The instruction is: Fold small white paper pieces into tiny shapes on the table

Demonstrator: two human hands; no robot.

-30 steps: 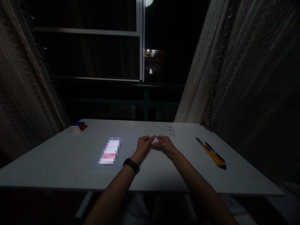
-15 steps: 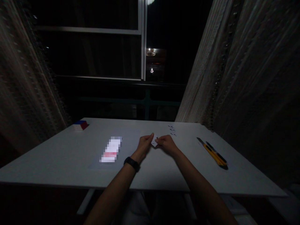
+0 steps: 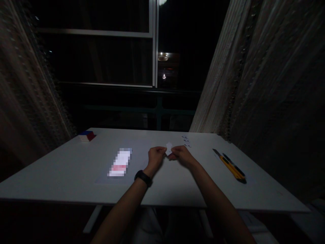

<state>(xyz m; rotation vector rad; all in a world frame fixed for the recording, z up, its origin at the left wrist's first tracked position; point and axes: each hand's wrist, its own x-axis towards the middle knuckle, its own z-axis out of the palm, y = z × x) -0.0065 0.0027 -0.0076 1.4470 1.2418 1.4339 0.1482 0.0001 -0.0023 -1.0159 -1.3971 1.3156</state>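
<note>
A small white piece of paper [image 3: 169, 148] with a dark mark is pinched between my two hands over the middle of the white table. My left hand [image 3: 155, 156], with a black band on its wrist, grips the paper's left edge between thumb and fingers. On the other side, my right hand [image 3: 183, 155] is closed on the right edge. Beyond the right hand, several small dark marks [image 3: 186, 140] show on the table; whether they lie on paper slips I cannot tell.
A lit phone [image 3: 120, 162], its screen blurred, lies on a pale sheet [image 3: 101, 179] at left. A puzzle cube [image 3: 87, 136] sits at the far left corner. At right are a yellow utility knife [image 3: 231, 168] and a dark pen [image 3: 234, 163]. Curtains frame a dark window behind the table [image 3: 63, 169].
The fingers have shifted on the paper, and more of its upper part now shows between my hands. Both hands stay at nearly the same spot.
</note>
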